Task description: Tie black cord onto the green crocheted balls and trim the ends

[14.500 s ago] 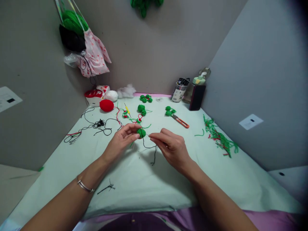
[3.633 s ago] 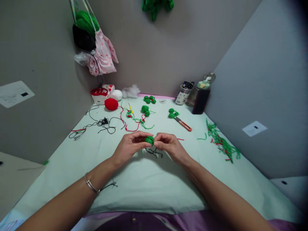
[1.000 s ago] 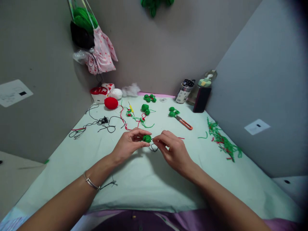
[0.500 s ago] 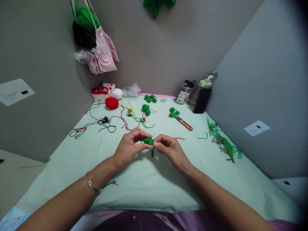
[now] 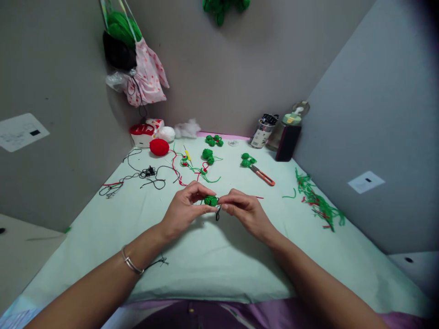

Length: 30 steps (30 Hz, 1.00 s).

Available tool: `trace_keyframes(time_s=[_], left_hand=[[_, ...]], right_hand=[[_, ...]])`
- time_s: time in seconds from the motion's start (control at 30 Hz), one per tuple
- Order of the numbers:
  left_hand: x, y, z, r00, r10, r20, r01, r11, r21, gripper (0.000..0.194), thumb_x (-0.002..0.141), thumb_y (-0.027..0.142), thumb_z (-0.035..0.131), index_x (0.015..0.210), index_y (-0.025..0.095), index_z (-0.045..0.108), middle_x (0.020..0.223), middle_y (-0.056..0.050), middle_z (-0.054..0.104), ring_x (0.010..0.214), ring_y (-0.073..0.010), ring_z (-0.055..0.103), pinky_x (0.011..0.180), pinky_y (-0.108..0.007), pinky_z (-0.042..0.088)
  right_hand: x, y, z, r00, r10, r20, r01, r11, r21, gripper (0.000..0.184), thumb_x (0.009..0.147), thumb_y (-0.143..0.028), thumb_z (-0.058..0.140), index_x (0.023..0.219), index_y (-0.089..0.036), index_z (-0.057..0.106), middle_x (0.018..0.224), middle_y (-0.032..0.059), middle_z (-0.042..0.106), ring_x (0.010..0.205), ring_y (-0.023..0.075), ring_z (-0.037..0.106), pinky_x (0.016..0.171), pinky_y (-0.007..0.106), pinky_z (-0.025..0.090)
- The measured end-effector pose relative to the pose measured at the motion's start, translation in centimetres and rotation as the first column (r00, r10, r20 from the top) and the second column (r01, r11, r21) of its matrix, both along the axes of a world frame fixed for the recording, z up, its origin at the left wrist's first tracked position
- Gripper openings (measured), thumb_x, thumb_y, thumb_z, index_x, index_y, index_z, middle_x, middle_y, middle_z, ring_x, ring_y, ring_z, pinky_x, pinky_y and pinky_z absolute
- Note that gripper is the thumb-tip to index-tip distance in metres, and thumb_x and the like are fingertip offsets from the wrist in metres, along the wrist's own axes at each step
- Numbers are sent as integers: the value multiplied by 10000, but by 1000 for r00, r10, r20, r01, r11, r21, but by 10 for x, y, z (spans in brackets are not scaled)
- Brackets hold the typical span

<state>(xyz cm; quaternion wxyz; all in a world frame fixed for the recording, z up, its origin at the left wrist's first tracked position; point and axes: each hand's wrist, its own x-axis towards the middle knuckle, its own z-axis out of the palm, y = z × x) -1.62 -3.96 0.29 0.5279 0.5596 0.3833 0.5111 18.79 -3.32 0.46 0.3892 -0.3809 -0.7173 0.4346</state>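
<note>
One green yarn ball (image 5: 210, 200) sits pinched in my left hand (image 5: 183, 206), while my right hand (image 5: 249, 214), held narrow, hovers just beside it; whether it grips the black thread (image 5: 217, 214) dangling between them, I cannot tell. Orange-handled snips (image 5: 263, 175) lie beyond my right hand.

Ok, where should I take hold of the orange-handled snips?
Probably by the orange handles, coming from the near right: the snips lie flat with the handles toward that side, while the blades point away and left, toward the small green balls.
</note>
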Motion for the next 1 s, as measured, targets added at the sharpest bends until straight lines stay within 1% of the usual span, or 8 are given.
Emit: trace_keyframes(time_s=[0.1,0.2,0.3,0.4,0.5,0.73,0.9,1.0], left_hand=[[0,-1,1,1000,6,17,-6,1000,2,255,620,137,852,821,179,700,814,13,600,786,-125,592,791,-285,495],[0,-2,2,1000,13,19,-13,1000,8,238,624,138,847,804,172,695,802,13,597,762,-122,589,774,-282,496],[1,-3,1,999,23,23,-23,1000,13,234,617,146,850,786,165,689,787,15,597,747,-120,591,764,-280,498],[2,-2,1,999,25,36,-25,1000,8,241,611,151,852,778,162,678,774,17,602,749,-124,601,759,-280,499],[2,-1,0,1000,1,17,-1,1000,-8,245,624,164,847,795,160,673,780,10,616,767,-135,612,762,-285,499],[3,0,-3,998,-57,-17,56,997,-61,246,622,169,840,793,154,664,784,1,637,765,-147,609,758,-302,495],[0,2,-4,993,-120,-20,117,989,-87,266,737,244,793,979,167,716,898,-30,685,840,-163,641,817,-319,504],[-2,3,-5,989,-149,-13,147,986,-81,276,796,266,750,1051,168,714,951,-48,705,869,-168,656,853,-328,504]], right_hand=[[-1,1,-3,997,29,-67,-37,991,-128,148,863,-314,682,902,-206,775,713,-6,528,655,113,491,627,265,361],[-3,2,-9,983,54,-173,-103,953,-285,173,843,-343,711,910,-187,743,675,-14,553,624,106,492,616,257,374],[-6,2,-16,963,68,-261,-165,914,-372,216,815,-363,743,908,-171,710,653,-17,581,603,101,504,609,249,398],[-8,2,-18,950,67,-305,-192,897,-399,240,792,-366,767,882,-159,685,666,-16,605,592,94,515,604,240,419],[-10,1,-16,946,67,-318,-199,892,-406,257,782,-364,777,872,-150,667,678,-12,623,579,88,519,592,234,427],[-14,-2,-7,949,8,-316,-149,892,-427,320,739,-384,812,828,-164,596,652,-27,614,545,90,529,556,234,446],[-11,-4,5,963,43,-266,-155,896,-417,272,801,-364,755,864,-163,582,706,-7,629,617,105,576,615,256,479],[-12,-6,7,958,35,-284,-152,903,-401,257,803,-312,746,922,-168,571,722,-5,637,658,115,594,635,258,479]])
